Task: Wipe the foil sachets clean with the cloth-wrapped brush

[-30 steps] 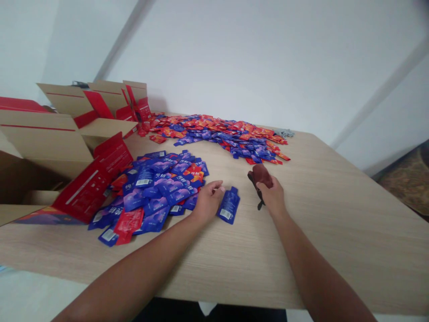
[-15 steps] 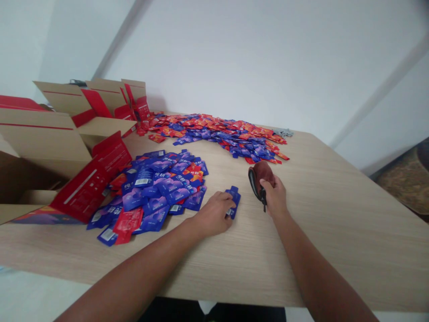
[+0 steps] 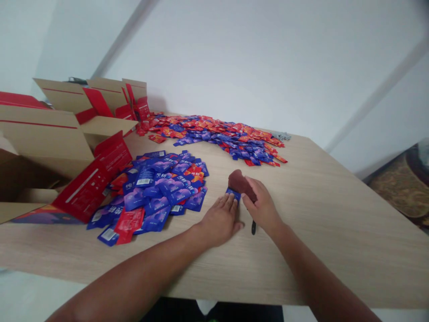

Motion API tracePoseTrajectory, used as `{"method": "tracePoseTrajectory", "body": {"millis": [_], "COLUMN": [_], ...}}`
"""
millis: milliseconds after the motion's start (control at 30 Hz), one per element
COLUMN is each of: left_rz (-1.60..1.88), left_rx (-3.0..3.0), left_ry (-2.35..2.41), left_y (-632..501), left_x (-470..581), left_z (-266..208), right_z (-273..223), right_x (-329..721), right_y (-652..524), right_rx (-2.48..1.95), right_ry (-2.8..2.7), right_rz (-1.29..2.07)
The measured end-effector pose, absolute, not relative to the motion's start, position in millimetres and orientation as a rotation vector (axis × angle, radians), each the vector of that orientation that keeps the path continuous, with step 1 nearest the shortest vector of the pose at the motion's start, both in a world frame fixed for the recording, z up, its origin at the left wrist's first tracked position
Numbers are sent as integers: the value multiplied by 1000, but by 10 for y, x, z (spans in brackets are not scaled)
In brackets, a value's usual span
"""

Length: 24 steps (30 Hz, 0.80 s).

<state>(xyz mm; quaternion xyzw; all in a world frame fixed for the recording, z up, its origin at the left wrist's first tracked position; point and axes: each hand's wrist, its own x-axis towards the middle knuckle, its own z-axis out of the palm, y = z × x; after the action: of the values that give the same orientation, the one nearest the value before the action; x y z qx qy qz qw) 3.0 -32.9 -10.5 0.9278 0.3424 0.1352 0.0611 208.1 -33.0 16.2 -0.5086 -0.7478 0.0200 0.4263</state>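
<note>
Flat on the table, my left hand [image 3: 220,220] presses down a small blue packet [image 3: 233,193]. Its fingers are stretched out side by side, covering most of the packet. My right hand [image 3: 263,203] is closed round a dark red-brown, rounded tool [image 3: 240,183] with a black end poking out below the hand. The tool's front lies against or just over the packet's far end; I cannot tell which. What kind of tool it is does not show. Left of my hands spreads a pile of blue, orange and red packets [image 3: 161,188].
Open cardboard boxes with red flaps [image 3: 90,188] stand along the left side. A long heap of orange, red and blue packets [image 3: 217,132] runs along the back near the wall. A grey crumpled thing [image 3: 282,135] lies at its right end on the wooden table [image 3: 335,223].
My right hand has brought the red-brown tool left and turned it over to the packet. My left hand has flattened from a bent grasp onto the packet.
</note>
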Motion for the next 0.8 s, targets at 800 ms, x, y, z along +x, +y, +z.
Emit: {"method": "tracePoseTrajectory", "body": {"millis": [800], "left_rz": [239], "left_rx": [2725], "left_ry": [1138], "left_y": [-489], "left_x": [85], "left_z": [-26], "right_z": [-246], "right_x": [2101], "right_y": [92], "right_rx": [-1374], "right_ry": [-2146], "right_rz": [335]}}
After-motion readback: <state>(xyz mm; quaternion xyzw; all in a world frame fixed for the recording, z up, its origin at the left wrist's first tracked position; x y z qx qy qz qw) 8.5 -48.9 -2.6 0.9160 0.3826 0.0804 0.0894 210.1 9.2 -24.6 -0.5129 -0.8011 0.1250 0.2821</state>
